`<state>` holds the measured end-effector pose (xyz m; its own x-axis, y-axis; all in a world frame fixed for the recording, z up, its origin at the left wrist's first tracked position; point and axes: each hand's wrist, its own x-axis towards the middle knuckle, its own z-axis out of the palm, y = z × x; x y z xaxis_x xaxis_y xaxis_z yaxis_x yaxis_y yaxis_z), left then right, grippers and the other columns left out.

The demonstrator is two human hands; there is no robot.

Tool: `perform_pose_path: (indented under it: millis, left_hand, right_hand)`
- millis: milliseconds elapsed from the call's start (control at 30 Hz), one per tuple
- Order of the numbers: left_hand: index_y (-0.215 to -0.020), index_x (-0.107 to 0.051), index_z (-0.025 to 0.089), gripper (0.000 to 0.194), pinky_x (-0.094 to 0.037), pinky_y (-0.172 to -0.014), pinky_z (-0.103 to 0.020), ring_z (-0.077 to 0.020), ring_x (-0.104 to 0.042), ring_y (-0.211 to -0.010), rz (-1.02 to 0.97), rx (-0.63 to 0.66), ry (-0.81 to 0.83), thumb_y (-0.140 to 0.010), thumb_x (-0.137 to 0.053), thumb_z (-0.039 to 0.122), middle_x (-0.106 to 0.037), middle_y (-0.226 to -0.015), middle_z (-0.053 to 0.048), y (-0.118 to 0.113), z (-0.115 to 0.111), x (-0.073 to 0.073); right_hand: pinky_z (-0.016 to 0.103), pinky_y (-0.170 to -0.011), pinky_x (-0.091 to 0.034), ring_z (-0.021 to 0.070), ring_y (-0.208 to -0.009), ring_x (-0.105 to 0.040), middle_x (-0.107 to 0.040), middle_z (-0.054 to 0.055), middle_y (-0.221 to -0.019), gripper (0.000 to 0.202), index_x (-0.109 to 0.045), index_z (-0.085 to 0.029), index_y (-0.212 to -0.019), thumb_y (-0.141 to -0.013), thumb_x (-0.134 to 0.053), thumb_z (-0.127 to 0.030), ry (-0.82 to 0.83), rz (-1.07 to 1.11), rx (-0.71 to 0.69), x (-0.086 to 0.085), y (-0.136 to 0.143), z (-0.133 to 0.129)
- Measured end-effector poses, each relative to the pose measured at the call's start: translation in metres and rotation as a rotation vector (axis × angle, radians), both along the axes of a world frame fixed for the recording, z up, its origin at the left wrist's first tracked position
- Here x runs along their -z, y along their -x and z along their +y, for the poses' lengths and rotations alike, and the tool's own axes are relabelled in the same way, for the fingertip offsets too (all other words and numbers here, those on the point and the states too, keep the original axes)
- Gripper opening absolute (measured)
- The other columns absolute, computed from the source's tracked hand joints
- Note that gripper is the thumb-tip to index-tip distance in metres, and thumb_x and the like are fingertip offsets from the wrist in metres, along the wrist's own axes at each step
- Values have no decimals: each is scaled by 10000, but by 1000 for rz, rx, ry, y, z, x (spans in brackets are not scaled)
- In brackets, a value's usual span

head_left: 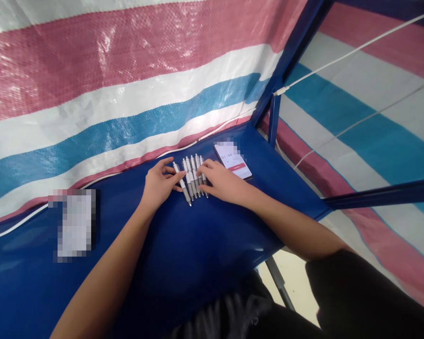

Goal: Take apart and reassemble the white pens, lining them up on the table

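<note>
White-and-grey plastic click pens [193, 181] are lying side by side on the glossy blue tabletop [198, 245], between your two hands, their push-buttons facing away from you and their tips facing you. At the far left, a pale, blurred, blocky item [77, 223] is sitting well apart from the pens, so it is leaving your working space free. Further right, your left hand [158, 181] is arching around the leftmost slim white pen with a grey grip [185, 193]; your thumb is crossing its barrel, your other fingers are bending on its left side, slightly spread, and whether they are truly pinching it, I cannot tell. That pen's tip is reaching nearer to you than the others, so you are likely doing best by guiding the barrel lightly, without rolling it. Next to it, the remaining pens are lying closely together. Your right hand [219, 182] is covering the right end of the row with curled fingers; how firmly they are pressing, I cannot tell. Keeping that side steady is probably stopping the pens from fanning out. Beyond, the dark-edged rectangular smartphone with a lit white screen [233, 160] is lying near your knuckles, so you are wisely keeping clear of it.
</note>
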<state>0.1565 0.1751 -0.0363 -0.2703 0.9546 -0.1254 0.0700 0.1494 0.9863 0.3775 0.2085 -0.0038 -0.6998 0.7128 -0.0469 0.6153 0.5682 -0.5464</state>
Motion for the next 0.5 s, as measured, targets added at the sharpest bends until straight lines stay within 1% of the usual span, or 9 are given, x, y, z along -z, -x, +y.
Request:
perform_pose_path:
  millis: [67, 200, 233, 300, 400, 467, 500]
  left_hand:
    - [-1236, -717, 118, 563, -658, -452, -258, -155, -729, -574, 20, -7, 2, -731, -941, 226, -688, -795, 6, 4, 1, 1]
    - [-1119, -756, 117, 423, -646, -434, -261, -146, -710, -530, 66, -28, -1, -763, -930, 266, -698, -790, -14, 9, 2, 3]
    - [-1115, -757, 120, 416, -650, -439, -265, -148, -713, -537, 70, -41, -4, -763, -929, 261, -698, -790, -14, 10, 2, 3]
    - [-1120, -759, 125, 420, -656, -444, -272, -151, -717, -549, 82, -55, -14, -759, -929, 252, -698, -793, -14, 11, 3, 4]
    - [-1122, -768, 132, 416, -648, -435, -272, -154, -715, -551, 116, -36, -37, -764, -929, 271, -708, -807, -25, 12, 3, 6]
    - [-1157, -765, 140, 444, -640, -435, -263, -154, -717, -558, 125, -37, -44, -766, -930, 272, -711, -812, -24, 14, 4, 7]
    - [-1186, -758, 144, 474, -637, -436, -258, -155, -720, -563, 125, -43, -42, -761, -932, 264, -709, -811, -18, 14, 4, 8]
  right_hand:
    - [407, -1032, -533, 255, -1122, -639, -613, 140, -1328, 215, -667, -159, -1223, -1018, -718, -199, 8, 31, 12, 0, 0, 0]
    - [388, -991, -535, 233, -1061, -669, -625, 143, -1339, 219, -661, -151, -1243, -1032, -697, -201, -2, 31, 51, -5, -2, 3]
    - [381, -967, -532, 232, -1042, -676, -644, 141, -1309, 188, -667, -151, -1217, -1040, -690, -211, -5, 5, 65, -7, -3, 3]
    - [370, -887, -518, 242, -986, -687, -700, 128, -1169, 120, -680, -157, -1123, -1066, -663, -261, 0, -85, 109, -11, -5, 4]
    - [359, -746, -460, 270, -901, -695, -738, 117, -963, 256, -690, -174, -1006, -1101, -615, -400, 33, -237, 152, -16, -7, 3]
    - [352, -683, -414, 284, -877, -700, -750, 128, -931, 316, -700, -179, -980, -1100, -605, -456, 46, -303, 144, -17, -6, 1]
    - [351, -670, -400, 287, -873, -704, -757, 133, -934, 317, -707, -179, -978, -1100, -601, -452, 44, -321, 132, -16, -6, 1]
